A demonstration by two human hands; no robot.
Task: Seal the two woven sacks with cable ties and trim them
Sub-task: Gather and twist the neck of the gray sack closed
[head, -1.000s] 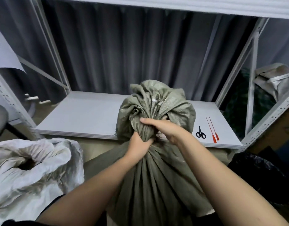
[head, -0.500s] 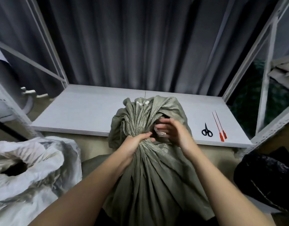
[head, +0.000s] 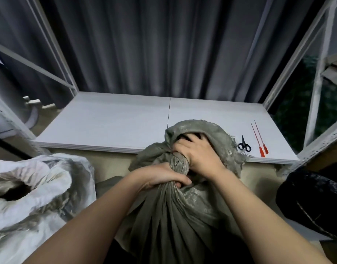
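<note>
Head cam: both hands, left hand (head: 160, 176) and right hand (head: 198, 155), were wrapped tight around the twisted neck of the green sack (head: 171, 216), right in front of the grey tabletop (head: 110, 122). Scissors (head: 244, 145) and two red cable ties (head: 259, 139) lay on the tabletop right of the sack, the white sack (head: 36, 189) sat open left of it, and a dark curtain (head: 164, 44) hung behind.

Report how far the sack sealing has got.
Done: the green sack has its neck gathered and twisted. In hand: the left hand and right hand both grip that neck. Left: both red cable ties and the scissors lie unused on the shelf; the white sack gapes open.
</note>
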